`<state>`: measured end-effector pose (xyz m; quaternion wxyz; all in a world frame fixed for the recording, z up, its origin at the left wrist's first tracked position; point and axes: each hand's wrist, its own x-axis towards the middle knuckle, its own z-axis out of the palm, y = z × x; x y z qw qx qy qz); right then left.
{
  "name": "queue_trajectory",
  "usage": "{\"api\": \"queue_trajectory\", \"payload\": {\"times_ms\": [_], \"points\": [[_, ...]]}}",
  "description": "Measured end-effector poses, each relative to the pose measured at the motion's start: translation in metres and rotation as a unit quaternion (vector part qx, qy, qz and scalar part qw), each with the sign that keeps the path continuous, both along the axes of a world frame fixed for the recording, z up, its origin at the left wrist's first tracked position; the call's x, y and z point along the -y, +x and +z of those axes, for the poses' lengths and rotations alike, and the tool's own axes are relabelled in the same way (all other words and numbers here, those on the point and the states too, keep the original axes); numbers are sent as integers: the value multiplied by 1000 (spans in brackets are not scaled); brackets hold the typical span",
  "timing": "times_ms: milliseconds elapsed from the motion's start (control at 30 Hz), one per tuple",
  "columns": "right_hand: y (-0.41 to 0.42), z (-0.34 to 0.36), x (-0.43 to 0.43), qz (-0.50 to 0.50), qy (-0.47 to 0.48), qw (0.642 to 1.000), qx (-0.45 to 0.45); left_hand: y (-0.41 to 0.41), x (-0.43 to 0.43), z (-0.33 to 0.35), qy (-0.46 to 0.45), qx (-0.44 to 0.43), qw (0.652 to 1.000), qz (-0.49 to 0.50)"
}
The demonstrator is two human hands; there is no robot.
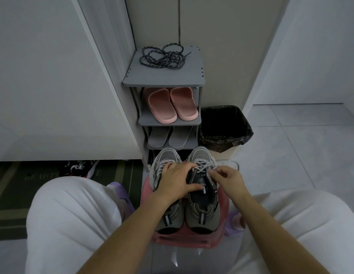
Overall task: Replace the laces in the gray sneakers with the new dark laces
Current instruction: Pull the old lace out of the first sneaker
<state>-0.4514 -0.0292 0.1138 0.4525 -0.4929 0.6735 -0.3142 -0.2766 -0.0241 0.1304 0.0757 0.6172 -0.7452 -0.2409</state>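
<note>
Fingers [218, 171] of the right hand [228, 179] are curled and pinch a strand of the light lace [201, 168] at the upper eyelets of the right sneaker [202, 212]. Fingers [184, 166] of the left hand [177, 181] are spread and fairly straight, lying flat across the lacing of the left sneaker [168, 156]. Their tips reach the right sneaker's laces and the thumb rests on its dark tongue. Both forearms are bare and extend from the lower edge of the view, wrists roughly level. The sneakers stand side by side on a pink stool [184, 243], heels toward its near edge. The dark laces [162, 57] lie in a loose tangle toward the back edge of the top shelf of a gray shoe rack [164, 79]. The left hand covers most of the left sneaker's lacing, and the exact grip at the right fingertips is hard to make out.
</note>
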Motion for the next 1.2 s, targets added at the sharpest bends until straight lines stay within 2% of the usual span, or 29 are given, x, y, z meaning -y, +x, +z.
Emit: {"api": "queue_trajectory", "payload": {"times_ms": [167, 433, 633, 733, 1000, 1133, 1200], "points": [[1, -3, 6, -89, 31, 995, 42, -1, 0, -1, -1, -5, 1000, 0], [1, -3, 4, -108, 11, 992, 63, 0, 0, -2, 1, -7, 1000, -2], [-1, 2, 1, -97, 28, 986, 135, 0, 1, -2, 6, -6, 1000, 3], [-2, 7, -1, -47, 28, 991, 124, -1, 1, -1, 6, -1, 1000, 5], [-1, 7, -1, -72, 32, 993, 82, -2, 1, 0, 7, -7, 1000, 8], [-3, 14, -1, -159, 73, 961, 212, -1, 1, -2, -4, -12, 1000, 8], [-5, 14, -1, -166, 88, 958, 216, 0, 1, -3, -1, -14, 1000, 3]]}}
